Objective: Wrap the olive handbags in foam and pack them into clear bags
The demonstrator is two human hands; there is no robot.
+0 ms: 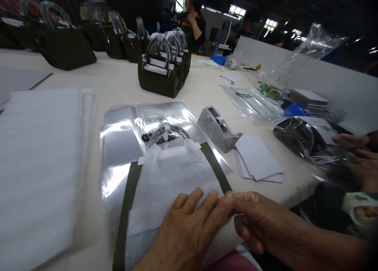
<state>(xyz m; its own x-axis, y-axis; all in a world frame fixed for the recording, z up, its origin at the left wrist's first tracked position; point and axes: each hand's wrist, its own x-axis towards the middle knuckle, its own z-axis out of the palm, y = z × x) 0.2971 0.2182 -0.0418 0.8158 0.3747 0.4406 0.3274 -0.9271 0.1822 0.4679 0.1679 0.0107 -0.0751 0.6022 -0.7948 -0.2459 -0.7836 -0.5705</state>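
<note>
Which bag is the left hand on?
The nearest bag, with a white sheet over it under the left hand; the other bags stand farther back on the table.

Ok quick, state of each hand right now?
Left hand: open, laid on the white sheet over the green bag.
Right hand: at the bag's edge; its grip cannot be told.

Pale table (pixel 118 82). Dark handbags (pixel 156 80) standing toward back; white sheets (pixel 41 164) left; clear plastic sleeves (pixel 118 145) mid; tape dispenser (pixel 217 131) beside white cards (pixel 260 157).
</note>
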